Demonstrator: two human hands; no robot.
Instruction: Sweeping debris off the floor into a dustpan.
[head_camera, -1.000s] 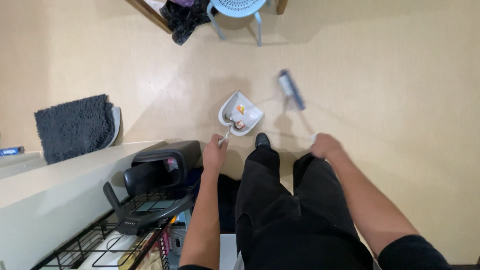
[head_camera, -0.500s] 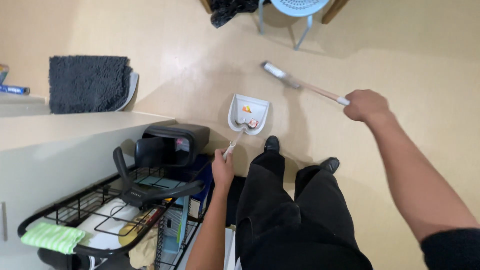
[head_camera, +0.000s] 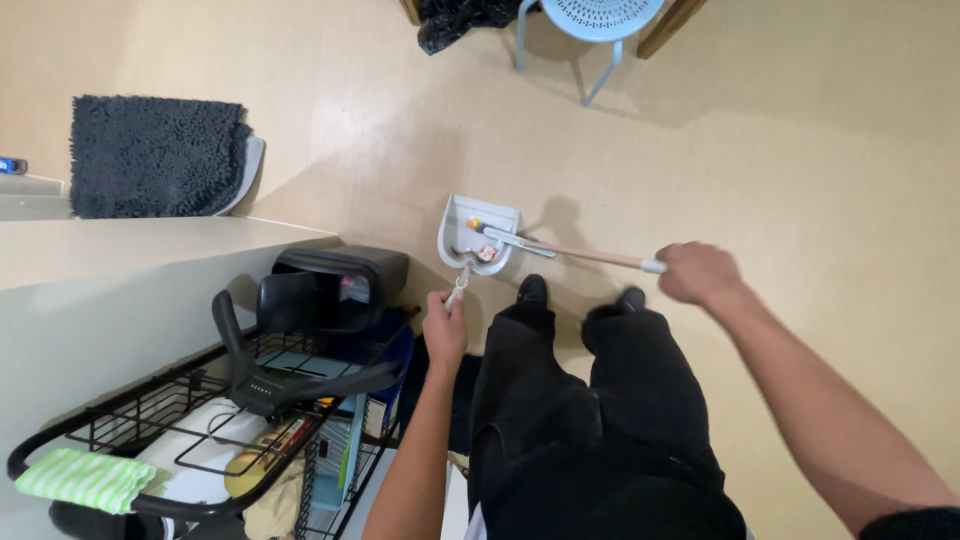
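The dustpan (head_camera: 478, 232) sits flat on the tan floor (head_camera: 800, 180), just ahead of the person's black shoes (head_camera: 532, 290). The left hand (head_camera: 445, 325) is closed around the dustpan's thin upright handle, holding it from just behind the pan. The right hand (head_camera: 698, 272), out to the right of the dustpan, is curled tight around the end of a brush (head_camera: 560, 250); its pale stick runs level from the fist across to the pan, and the brush head lies inside the tray. A few small bits of rubbish (head_camera: 487, 253), orange and reddish, lie in the dustpan beside the brush head.

Left of the dustpan stands a black bin (head_camera: 335, 288) with its lid swung open, against a pale counter (head_camera: 120, 270). Nearer than the bin is a black wire cart (head_camera: 200, 420) with a green cloth (head_camera: 85, 478) hung on its rim. Beyond the dustpan to the left lies a dark shaggy mat (head_camera: 155, 155), and straight beyond it a light blue stool (head_camera: 600, 20).
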